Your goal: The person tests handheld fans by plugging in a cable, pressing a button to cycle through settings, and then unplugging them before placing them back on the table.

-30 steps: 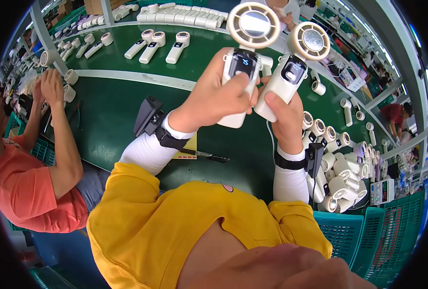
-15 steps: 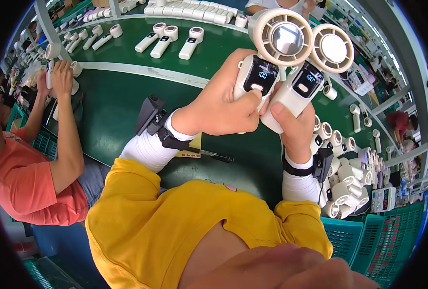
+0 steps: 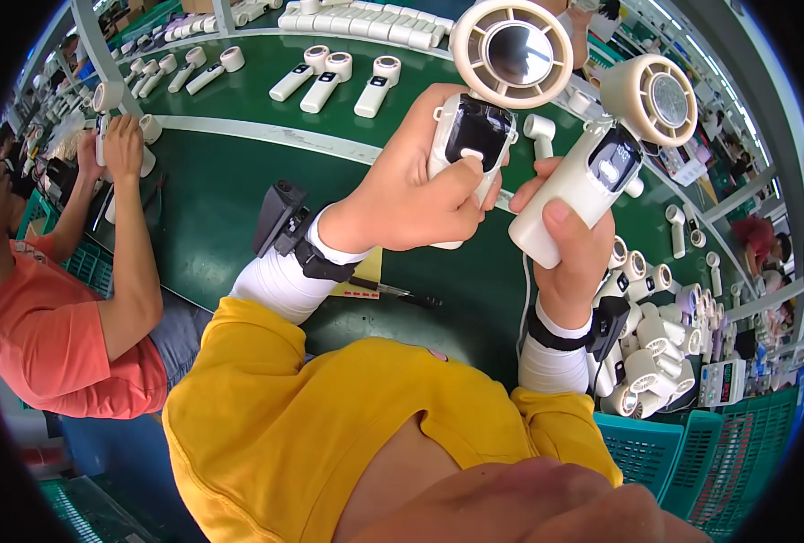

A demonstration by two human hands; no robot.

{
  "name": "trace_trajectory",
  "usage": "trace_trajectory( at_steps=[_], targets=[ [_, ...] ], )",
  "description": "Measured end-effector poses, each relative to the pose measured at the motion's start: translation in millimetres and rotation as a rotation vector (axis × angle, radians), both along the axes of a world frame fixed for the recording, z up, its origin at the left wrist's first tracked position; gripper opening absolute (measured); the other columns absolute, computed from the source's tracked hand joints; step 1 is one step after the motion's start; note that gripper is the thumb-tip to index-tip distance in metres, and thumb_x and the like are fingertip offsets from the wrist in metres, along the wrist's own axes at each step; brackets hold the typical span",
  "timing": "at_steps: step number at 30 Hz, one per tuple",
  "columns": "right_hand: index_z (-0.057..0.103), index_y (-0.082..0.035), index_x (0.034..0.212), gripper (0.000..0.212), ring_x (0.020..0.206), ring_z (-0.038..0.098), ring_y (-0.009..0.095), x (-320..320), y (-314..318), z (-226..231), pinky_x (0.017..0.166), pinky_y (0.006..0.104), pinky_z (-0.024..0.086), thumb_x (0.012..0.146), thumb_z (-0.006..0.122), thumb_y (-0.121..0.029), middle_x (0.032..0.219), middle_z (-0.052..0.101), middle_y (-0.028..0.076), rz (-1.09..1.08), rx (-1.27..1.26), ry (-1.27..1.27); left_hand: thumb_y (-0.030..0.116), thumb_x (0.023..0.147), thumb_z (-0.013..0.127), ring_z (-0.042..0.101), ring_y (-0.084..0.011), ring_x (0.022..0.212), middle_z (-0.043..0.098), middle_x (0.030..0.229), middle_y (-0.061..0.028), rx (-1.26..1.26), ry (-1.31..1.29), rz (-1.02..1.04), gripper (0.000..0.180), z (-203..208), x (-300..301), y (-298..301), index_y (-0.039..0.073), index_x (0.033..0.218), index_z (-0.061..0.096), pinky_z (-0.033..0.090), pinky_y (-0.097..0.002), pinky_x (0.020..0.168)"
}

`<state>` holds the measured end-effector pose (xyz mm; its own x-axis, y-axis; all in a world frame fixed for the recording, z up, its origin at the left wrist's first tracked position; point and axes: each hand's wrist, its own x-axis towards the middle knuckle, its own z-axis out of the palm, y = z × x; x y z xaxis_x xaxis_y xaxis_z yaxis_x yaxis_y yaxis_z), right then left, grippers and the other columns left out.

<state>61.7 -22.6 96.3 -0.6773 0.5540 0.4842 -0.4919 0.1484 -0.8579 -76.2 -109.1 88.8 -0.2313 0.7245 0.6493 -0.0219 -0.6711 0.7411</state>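
My left hand (image 3: 420,190) is closed round the handle of a white handheld fan (image 3: 520,54), its thumb on the oval button under a dark screen. The round slotted head with a shiny centre points up. A second white handheld fan (image 3: 576,195) leans to the right in my right hand (image 3: 576,249), which grips its handle low down. That fan's screen shows faint lit digits, and its head is turned aside. The two fans stand apart above the green table (image 3: 239,208).
Several white fans (image 3: 325,81) lie across the table, and more are heaped (image 3: 660,357) at the right. A pen (image 3: 393,290) rests by a yellow paper (image 3: 366,271). Teal crates (image 3: 642,443) stand lower right. At the left, a co-worker in a red shirt (image 3: 67,335) handles a fan.
The fans have moved apart, the right one tilting further right with its head turned. The left fan's screen has gone from lit digits to dark; the right one's digits look fainter.
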Motion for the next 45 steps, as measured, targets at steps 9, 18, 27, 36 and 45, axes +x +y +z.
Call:
trace_trajectory(
  at_steps=[9, 18, 27, 36, 45],
  targets=[
    [0.046, 0.004, 0.101, 0.042, 0.068, 0.055, 0.016, 1.6, -13.4, 16.8, 0.059, 0.0245, 0.043, 0.073, 0.06, -0.023, 0.075, 0.058, 0.013, -0.057, -0.031, 0.009, -0.004, 0.074, 0.039, 0.048, -0.0101, 0.062, 0.048, 0.083, -0.0069, -0.092, -0.08, -0.106, 0.046, 7.0, 3.8, -7.5, 0.003, 0.116, 0.024, 0.042, -0.0254, 0.048],
    [0.044, 0.004, 0.104, 0.044, 0.072, 0.055, 0.016, -4.2, -2.4, 4.2, 0.061, 0.0256, 0.044, 0.073, 0.062, -0.022, 0.078, 0.057, 0.012, 0.004, -0.042, -0.028, -0.003, 0.075, 0.038, 0.049, -0.0102, 0.061, 0.049, 0.082, -0.0069, -0.04, -0.095, -0.074, 0.043, 6.4, 3.8, -9.8, 0.003, 0.115, 0.025, 0.041, -0.0253, 0.047],
    [0.042, 0.004, 0.109, 0.052, 0.073, 0.055, 0.018, -2.3, 3.0, -0.8, 0.067, 0.0277, 0.044, 0.07, 0.063, -0.022, 0.083, 0.055, 0.012, -0.026, 0.026, -0.123, -0.001, 0.071, 0.037, 0.051, -0.0156, 0.064, 0.047, 0.092, -0.0122, -0.073, 0.067, -0.028, 0.052, 2.0, 3.9, -7.9, 0.002, 0.12, 0.022, 0.043, -0.0271, 0.053],
    [0.043, 0.002, 0.102, 0.032, 0.068, 0.054, 0.016, -7.0, -5.4, 1.2, 0.062, 0.0286, 0.044, 0.075, 0.058, -0.006, 0.078, 0.056, 0.011, 0.178, 0.037, -0.003, -0.012, 0.06, 0.043, 0.049, -0.0093, 0.068, 0.043, 0.094, -0.0109, -0.05, 0.019, -0.019, 0.045, -2.6, 4.8, -6.1, -0.009, 0.104, 0.037, 0.042, -0.0222, 0.063],
    [0.044, 0.002, 0.101, 0.027, 0.067, 0.054, 0.016, -6.9, -7.6, 1.3, 0.061, 0.0281, 0.044, 0.077, 0.055, -0.006, 0.076, 0.056, 0.01, 0.15, 0.06, -0.007, -0.01, 0.062, 0.044, 0.046, -0.0096, 0.073, 0.045, 0.098, -0.012, -0.095, 0.081, 0.017, 0.045, -1.6, 3.0, -8.6, -0.009, 0.105, 0.036, 0.041, -0.0218, 0.065]
  ],
)
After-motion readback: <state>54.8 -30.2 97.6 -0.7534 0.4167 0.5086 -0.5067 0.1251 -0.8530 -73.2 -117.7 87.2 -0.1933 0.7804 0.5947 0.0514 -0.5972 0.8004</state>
